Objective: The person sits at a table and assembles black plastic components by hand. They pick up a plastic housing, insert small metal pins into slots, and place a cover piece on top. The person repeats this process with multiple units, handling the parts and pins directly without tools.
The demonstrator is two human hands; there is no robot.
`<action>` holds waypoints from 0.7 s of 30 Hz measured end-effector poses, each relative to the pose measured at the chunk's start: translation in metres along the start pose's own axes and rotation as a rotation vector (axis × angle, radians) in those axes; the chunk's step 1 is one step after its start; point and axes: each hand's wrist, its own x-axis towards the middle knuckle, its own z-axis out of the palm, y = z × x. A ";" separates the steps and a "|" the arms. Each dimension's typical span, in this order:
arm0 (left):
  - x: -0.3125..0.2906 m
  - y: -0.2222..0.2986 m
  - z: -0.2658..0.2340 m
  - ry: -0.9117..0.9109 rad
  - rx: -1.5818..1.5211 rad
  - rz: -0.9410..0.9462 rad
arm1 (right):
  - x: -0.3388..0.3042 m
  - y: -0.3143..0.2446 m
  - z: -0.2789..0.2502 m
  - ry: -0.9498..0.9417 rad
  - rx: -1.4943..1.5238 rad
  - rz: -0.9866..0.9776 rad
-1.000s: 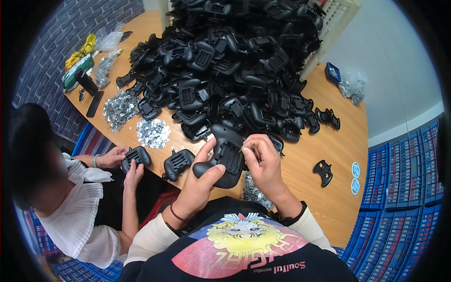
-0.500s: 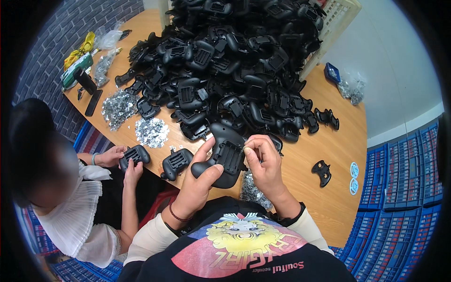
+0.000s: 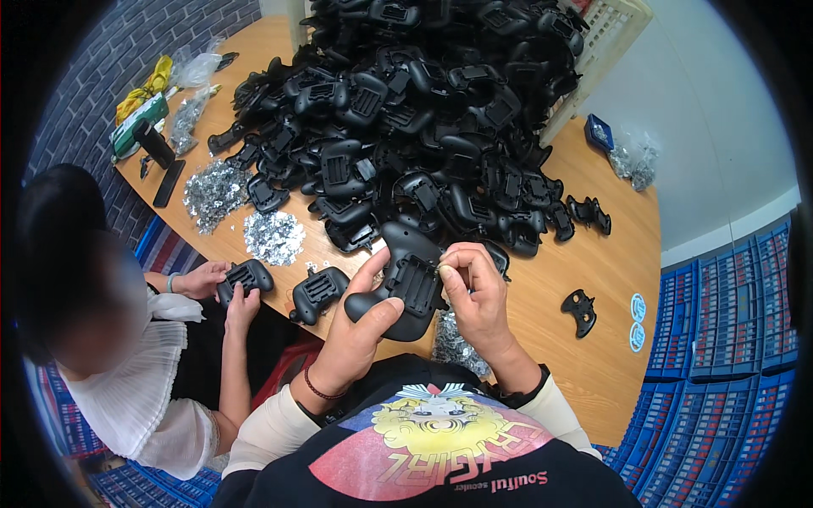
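My left hand [image 3: 357, 337] grips a black game controller shell [image 3: 396, 245], thumb along its lower edge and fingers behind it. The shell is tilted, with its slotted battery compartment facing up. My right hand [image 3: 481, 296] pinches thumb and forefinger together at the compartment's right edge; whatever is between the fingertips is too small to make out. Under my right wrist lies a heap of small silvery metal pieces [image 3: 457, 345], partly covered by the hand. Another black controller shell [image 3: 320, 292] rests on the table just left of my left hand.
A tall mound of black controller shells [image 3: 356, 169] covers the table's far middle. Two piles of metal contacts [image 3: 273, 238] lie to the left. On the right are a lone black faceplate [image 3: 580, 312] and a blue tray [image 3: 598, 131]. A co-worker's hands [image 3: 243, 305] hold another controller.
My hands and the controller stay almost in place, with only a slight shift of the shell. The co-worker's controller has moved slightly.
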 end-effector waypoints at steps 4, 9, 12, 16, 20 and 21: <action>0.000 -0.001 -0.001 0.004 0.020 0.010 | 0.000 0.000 0.000 -0.002 0.008 0.015; -0.001 -0.002 -0.005 0.028 0.023 -0.005 | 0.005 0.001 -0.003 -0.085 -0.039 0.030; -0.002 0.001 -0.005 0.070 0.016 -0.032 | 0.009 0.000 -0.003 -0.147 -0.079 0.070; 0.000 0.005 -0.005 0.099 -0.041 -0.082 | 0.014 0.007 -0.002 -0.121 -0.003 0.130; 0.000 0.006 -0.006 0.101 -0.059 -0.086 | 0.020 0.003 -0.009 -0.206 0.019 0.261; 0.000 0.006 -0.007 0.104 -0.066 -0.090 | 0.020 0.007 -0.008 -0.195 0.030 0.246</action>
